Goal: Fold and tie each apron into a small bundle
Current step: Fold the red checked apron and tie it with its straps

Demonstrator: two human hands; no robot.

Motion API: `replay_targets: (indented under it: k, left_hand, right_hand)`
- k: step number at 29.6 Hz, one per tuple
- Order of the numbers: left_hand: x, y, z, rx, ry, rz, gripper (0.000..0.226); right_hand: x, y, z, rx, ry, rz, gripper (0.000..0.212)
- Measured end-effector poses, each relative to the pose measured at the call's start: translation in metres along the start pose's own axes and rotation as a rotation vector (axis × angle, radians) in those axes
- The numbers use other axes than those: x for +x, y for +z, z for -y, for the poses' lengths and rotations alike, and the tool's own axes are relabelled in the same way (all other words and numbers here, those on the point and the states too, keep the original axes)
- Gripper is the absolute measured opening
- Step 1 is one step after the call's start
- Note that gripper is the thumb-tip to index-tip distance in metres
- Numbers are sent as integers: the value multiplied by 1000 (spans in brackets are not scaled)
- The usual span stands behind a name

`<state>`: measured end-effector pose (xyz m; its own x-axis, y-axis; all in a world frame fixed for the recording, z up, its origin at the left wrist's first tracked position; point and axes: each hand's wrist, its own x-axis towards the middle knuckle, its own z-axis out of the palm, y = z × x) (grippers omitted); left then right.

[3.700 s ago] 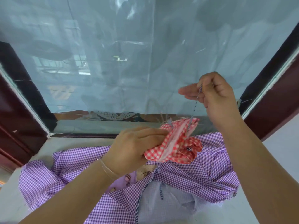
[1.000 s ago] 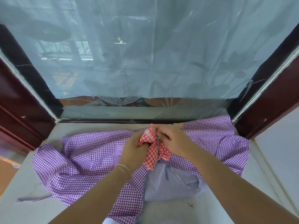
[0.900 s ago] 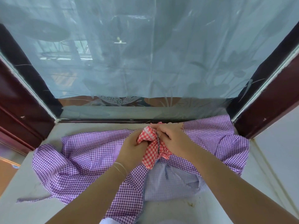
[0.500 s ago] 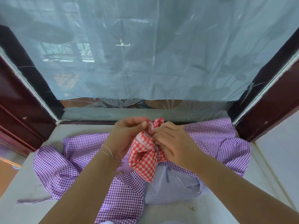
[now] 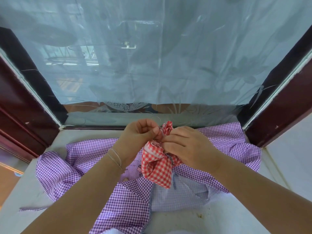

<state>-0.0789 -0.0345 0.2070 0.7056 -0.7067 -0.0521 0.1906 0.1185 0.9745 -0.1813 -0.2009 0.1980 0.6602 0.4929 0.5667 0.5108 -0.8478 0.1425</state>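
Note:
A red-and-white checked apron (image 5: 157,168) is bunched into a small bundle and held up between both hands above the sill. My left hand (image 5: 138,137) pinches its upper left side with thumb and curled fingers. My right hand (image 5: 189,147) grips the bundle from the right, fingertips pressed at its narrow neck. A thin blue-striped tie (image 5: 172,173) hangs down the bundle's right side. Beneath lies a purple checked apron (image 5: 81,159), spread out and crumpled, with a paler lilac checked panel (image 5: 182,195) at its middle.
The white sill (image 5: 25,191) is bounded behind by a window covered in translucent film (image 5: 160,56) and on both sides by dark red frames (image 5: 278,107). A white wall (image 5: 293,159) stands at the right. Small brown crumbs (image 5: 200,216) lie on the sill at the front.
Both hands lifted the red bundle off the purple apron and turned it more upright. My left hand shifted from under the bundle to pinching its top. The right hand earlier pulled the tie up.

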Motion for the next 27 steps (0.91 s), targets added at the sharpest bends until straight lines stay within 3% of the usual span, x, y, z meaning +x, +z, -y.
replay_targets:
  k: [4,7,9,16,19,22,25,27]
  left_hand:
    - [-8,9,23,135,107,-122,12]
    - [-17,20,35,-159,-25,-113,1]
    - [-19,24,41,-319,-115,-123,5]
    - [-32,19,60,-148,-257,-188,21]
    - [-41,5,71,-171,-461,-65,20]
    - [-44,-13,78,-133,-646,169,17]
    - [-39,-20,74,-51,-684,286,27]
    - [-34,-20,70,37,-675,338,43]
  right_hand:
    - [-11,8,2,78,149,13,19]
    - [-20,15,8,186,306,-13,28]
    - [-23,16,12,264,432,-29,32]
    - [-33,29,46,383,755,-29,35]
    - [-49,41,69,397,774,-16,25]
    - [-56,54,84,380,724,1,41]
    - [-53,57,85,333,668,79,57]
    - [-50,55,82,462,740,87,55]
